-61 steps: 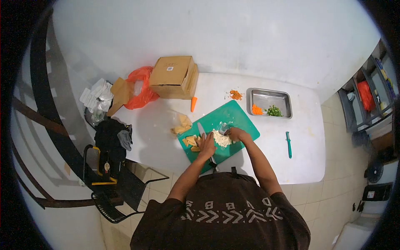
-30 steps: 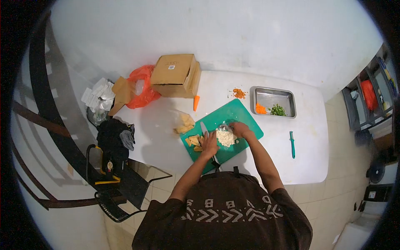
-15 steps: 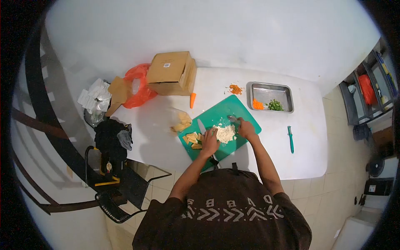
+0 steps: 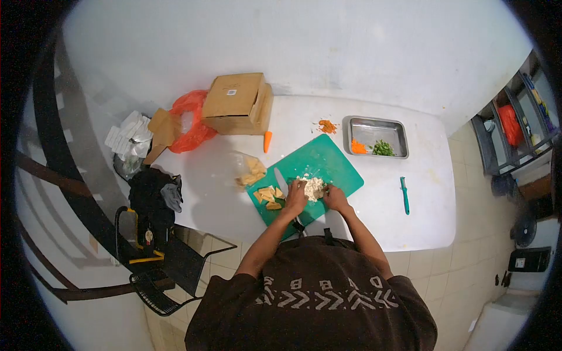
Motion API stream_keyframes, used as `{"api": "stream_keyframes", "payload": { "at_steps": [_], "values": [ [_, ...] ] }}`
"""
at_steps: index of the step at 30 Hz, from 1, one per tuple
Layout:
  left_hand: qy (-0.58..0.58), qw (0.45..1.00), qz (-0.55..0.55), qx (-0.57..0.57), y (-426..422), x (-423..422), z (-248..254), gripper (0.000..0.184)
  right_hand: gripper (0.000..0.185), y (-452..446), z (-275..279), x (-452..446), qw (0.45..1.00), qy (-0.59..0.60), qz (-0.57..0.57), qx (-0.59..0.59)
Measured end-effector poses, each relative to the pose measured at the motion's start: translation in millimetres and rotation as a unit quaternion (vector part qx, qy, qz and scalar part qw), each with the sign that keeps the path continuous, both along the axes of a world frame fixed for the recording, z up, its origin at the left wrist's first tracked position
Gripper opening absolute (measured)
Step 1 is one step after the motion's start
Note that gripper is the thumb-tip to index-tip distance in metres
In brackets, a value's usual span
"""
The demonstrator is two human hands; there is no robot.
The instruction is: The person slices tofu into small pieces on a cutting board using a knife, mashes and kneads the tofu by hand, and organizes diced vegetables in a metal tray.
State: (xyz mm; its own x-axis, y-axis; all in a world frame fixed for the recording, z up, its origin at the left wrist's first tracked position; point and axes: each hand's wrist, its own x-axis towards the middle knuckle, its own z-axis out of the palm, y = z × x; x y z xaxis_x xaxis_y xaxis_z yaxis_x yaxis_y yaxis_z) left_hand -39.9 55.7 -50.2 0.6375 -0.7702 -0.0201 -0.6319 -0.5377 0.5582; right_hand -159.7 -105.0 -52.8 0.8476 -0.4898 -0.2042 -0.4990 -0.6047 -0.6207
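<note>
A green cutting board (image 4: 328, 155) lies at an angle on the white table. On it is a pile of crumbled pale food (image 4: 312, 188), with my left hand (image 4: 295, 200) against its left side, fingers stretched out. My right hand (image 4: 336, 199) is closed at the pile's right side around a metal spoon (image 4: 321, 189), partly hidden by the hand and crumbs. A knife (image 4: 281, 181) lies just left of my left hand; its dark handle shows below my wrist. Tan cut pieces (image 4: 269, 196) that look like fried tofu sit on the board's left part.
A clear bag (image 4: 250, 170) of tan pieces lies left of the board. Behind are a carrot (image 4: 267, 142), a cardboard box (image 4: 234, 99), a red plastic bag (image 4: 190, 123) and orange shreds (image 4: 327, 126). A metal tray (image 4: 389, 126) holds chopped orange and green bits. Right lies a peeler (image 4: 405, 196).
My right hand has moved down and left with the spoon, from the board's upper right to the pile's right edge. My left hand stays by the pile's left side.
</note>
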Motion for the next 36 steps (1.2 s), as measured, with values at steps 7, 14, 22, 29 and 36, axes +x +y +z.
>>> {"api": "stream_keyframes", "payload": {
  "at_steps": [7,14,22,29,36],
  "values": [
    [0.022,0.999,0.021,-0.045,4.2,-1.3,4.4,0.061,0.029,-0.5,19.0,-3.9,0.984,-0.087,-0.041,0.152],
    [-0.005,0.998,0.049,-0.027,6.6,-4.3,8.9,0.059,0.029,16.3,56.0,-8.1,0.994,-0.105,-0.02,-0.008],
    [-0.001,0.999,0.052,-0.007,7.3,-4.4,7.3,0.059,0.039,10.1,23.4,-18.1,0.989,-0.051,0.006,-0.141],
    [-0.05,0.999,0.002,0.022,7.9,-5.8,12.2,0.064,0.032,13.6,27.2,-21.0,0.997,-0.009,-0.01,-0.077],
    [-0.147,0.979,-0.115,0.083,1.4,-23.8,21.6,0.071,0.031,9.1,8.0,-21.4,0.989,-0.082,-0.12,0.028]
  ]
}}
